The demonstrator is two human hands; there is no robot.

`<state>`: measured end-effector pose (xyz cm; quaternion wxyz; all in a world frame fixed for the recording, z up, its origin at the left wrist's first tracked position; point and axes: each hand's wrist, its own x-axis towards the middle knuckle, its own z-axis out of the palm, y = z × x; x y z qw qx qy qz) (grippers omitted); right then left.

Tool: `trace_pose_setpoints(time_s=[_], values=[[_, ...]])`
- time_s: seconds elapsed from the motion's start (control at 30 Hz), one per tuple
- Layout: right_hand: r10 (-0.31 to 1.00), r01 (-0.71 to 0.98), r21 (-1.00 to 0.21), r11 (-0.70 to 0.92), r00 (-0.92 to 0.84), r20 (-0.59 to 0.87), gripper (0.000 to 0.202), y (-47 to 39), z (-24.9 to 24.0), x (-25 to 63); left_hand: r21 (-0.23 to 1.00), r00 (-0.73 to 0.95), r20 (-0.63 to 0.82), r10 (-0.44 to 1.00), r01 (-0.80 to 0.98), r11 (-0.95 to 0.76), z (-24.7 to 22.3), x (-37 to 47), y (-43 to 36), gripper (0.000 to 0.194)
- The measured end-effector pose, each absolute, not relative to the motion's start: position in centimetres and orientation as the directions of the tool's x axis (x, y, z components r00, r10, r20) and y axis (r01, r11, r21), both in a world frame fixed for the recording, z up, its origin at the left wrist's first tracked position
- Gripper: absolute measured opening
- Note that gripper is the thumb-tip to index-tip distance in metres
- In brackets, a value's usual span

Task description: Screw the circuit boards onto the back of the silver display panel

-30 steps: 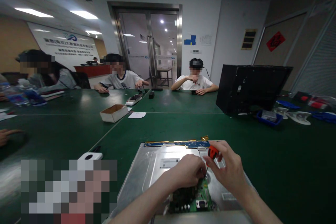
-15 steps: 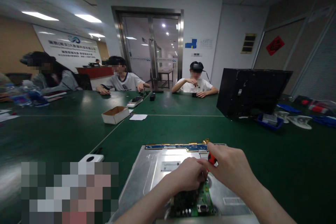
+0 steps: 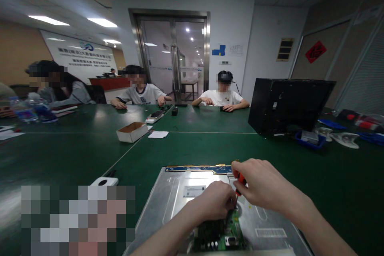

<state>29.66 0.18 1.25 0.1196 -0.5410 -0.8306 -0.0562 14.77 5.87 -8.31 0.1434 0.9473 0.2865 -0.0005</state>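
Note:
A flat metal display panel (image 3: 174,192) lies in front of me, with a green circuit board (image 3: 220,232) on its near part and a narrow blue circuit strip (image 3: 198,169) along its far edge. My right hand (image 3: 264,180) grips a screwdriver (image 3: 241,179) by its red-and-black handle, shaft pointing down to the board's far end. Close against the shaft's lower end, my left hand (image 3: 214,200) is closed above the board. Its fingertips are partly hidden, so what they pinch cannot be made out.
A black monitor-like casing (image 3: 288,106) stands at the back right beside a blue tray (image 3: 310,139). An open small box (image 3: 132,132) and white paper (image 3: 158,134) lie mid-table. Left of the panel is a white device (image 3: 105,181). Several people sit across the green table (image 3: 90,148).
My right hand has turned around the screwdriver handle and its wrist has swung to the right. My left hand stays almost in place. A person opposite has lowered a hand.

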Motion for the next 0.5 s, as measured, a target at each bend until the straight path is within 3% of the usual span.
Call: trace_pose_setpoints(time_s=[0.2, 0.33, 0.5], values=[[0.92, 0.951, 0.055, 0.303, -0.307, 0.244, 0.02, 0.4, 1.3, 29.3, 0.29, 0.85, -0.05, 0.525, 0.515, -0.807, -8.7, 14.6, 6.0, 0.019], [0.891, 0.91, -0.046, 0.412, -0.393, 0.227, 0.011, -0.2, 1.3, 30.0, 0.303, 0.849, -0.064, 0.525, 0.517, -0.8, -8.6, 14.6, 6.1, 0.018], [0.88, 0.877, -0.142, 0.459, -0.426, 0.21, 0.022, -0.3, 1.2, 30.5, 0.288, 0.845, -0.078, 0.529, 0.527, -0.8, -8.3, 14.8, 5.9, 0.017]])
